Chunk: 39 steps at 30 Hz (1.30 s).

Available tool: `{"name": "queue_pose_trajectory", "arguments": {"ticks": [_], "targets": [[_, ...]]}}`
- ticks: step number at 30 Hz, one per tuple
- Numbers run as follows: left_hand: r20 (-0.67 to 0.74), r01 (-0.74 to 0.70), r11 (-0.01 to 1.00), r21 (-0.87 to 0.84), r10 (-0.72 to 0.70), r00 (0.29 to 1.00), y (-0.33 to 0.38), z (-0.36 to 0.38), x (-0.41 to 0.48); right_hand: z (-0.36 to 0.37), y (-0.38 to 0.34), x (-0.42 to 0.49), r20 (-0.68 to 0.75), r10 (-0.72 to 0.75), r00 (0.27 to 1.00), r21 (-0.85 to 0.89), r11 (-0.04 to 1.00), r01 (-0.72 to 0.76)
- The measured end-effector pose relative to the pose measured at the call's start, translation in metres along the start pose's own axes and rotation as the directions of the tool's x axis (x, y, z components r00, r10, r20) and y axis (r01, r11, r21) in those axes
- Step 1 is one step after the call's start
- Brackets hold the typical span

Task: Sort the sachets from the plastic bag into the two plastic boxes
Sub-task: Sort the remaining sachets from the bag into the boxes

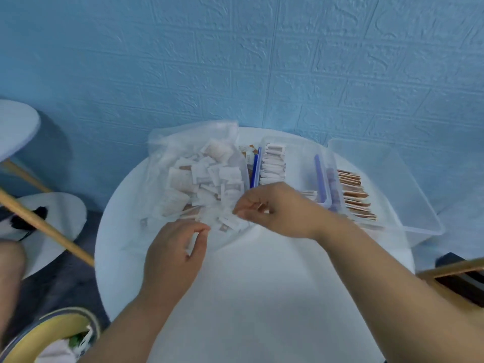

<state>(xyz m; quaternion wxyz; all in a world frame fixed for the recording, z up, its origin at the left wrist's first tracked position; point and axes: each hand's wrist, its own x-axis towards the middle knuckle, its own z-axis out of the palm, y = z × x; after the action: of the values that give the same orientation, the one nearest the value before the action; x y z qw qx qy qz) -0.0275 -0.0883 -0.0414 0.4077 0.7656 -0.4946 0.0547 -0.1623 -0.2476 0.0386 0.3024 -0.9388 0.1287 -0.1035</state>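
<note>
A clear plastic bag (167, 145) full of small white and brown sachets (204, 179) lies on the left half of the round white table (262, 284). My left hand (172, 255) is at the bag's near edge, with thumb and fingers pinching a white sachet. My right hand (277, 210) reaches across to the bag's mouth and pinches sachets at its fingertips. To the right stand two clear plastic boxes: the nearer box (301, 158) holds a row of white sachets, the far box (392, 184) a row of brown ones (353, 195).
A blue textured wall is right behind the table. A blue-clipped lid (255, 169) stands between bag and boxes. Another white table with wooden legs (44, 224) is at the left. A yellow bowl (49, 339) sits low left, a dark chair (461, 273) at the right.
</note>
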Motion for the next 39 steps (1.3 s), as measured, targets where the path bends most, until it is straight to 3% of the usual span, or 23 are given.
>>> {"name": "queue_pose_trajectory", "arguments": {"ticks": [3, 6, 11, 14, 16, 20, 25, 29, 32, 34, 39], "targets": [[0.084, 0.051, 0.974, 0.222, -0.072, 0.994, -0.022, -0.015, -0.012, 0.039, -0.004, 0.002, 0.104, -0.055, 0.993, -0.093, 0.994, 0.064], [0.163, 0.086, 0.927, 0.364, -0.154, 0.974, -0.031, -0.016, -0.018, 0.066, 0.0, 0.003, 0.037, 0.012, 0.999, -0.234, 0.972, -0.003], [0.281, -0.027, 0.934, 0.357, -0.08, 0.956, -0.031, -0.01, -0.024, 0.09, 0.0, -0.001, -0.033, 0.119, 0.992, -0.406, 0.906, -0.122], [0.277, -0.065, 0.974, 0.219, 0.002, 0.961, -0.028, -0.007, -0.025, 0.101, 0.002, -0.004, -0.034, 0.082, 0.996, -0.292, 0.952, -0.088], [0.236, -0.001, 0.989, 0.145, -0.033, 0.971, -0.027, -0.008, -0.019, 0.101, 0.005, -0.004, -0.095, 0.071, 0.993, -0.184, 0.979, -0.087], [0.227, 0.043, 0.975, 0.216, -0.093, 0.97, -0.029, -0.005, -0.01, 0.093, 0.014, 0.0, -0.253, 0.136, 0.958, -0.201, 0.961, -0.189], [0.288, 0.104, 0.977, 0.185, -0.155, 0.945, -0.024, -0.004, -0.001, 0.099, 0.011, 0.003, -0.159, 0.154, 0.975, -0.305, 0.932, -0.197], [0.348, 0.103, 0.968, 0.231, -0.181, 0.92, -0.025, -0.005, 0.004, 0.092, -0.001, 0.002, -0.113, 0.15, 0.982, -0.112, 0.98, -0.163], [0.397, 0.086, 0.965, 0.249, -0.182, 0.9, -0.022, -0.01, 0.008, 0.083, -0.003, 0.002, -0.244, 0.169, 0.955, -0.002, 0.985, -0.174], [0.432, 0.063, 0.965, 0.256, -0.172, 0.885, -0.021, -0.012, 0.012, 0.079, 0.001, 0.006, -0.284, 0.216, 0.934, -0.049, 0.97, -0.239], [0.518, 0.052, 0.952, 0.301, -0.209, 0.829, -0.021, -0.015, 0.022, 0.085, 0.008, 0.017, -0.131, 0.294, 0.947, -0.153, 0.938, -0.312]]}}
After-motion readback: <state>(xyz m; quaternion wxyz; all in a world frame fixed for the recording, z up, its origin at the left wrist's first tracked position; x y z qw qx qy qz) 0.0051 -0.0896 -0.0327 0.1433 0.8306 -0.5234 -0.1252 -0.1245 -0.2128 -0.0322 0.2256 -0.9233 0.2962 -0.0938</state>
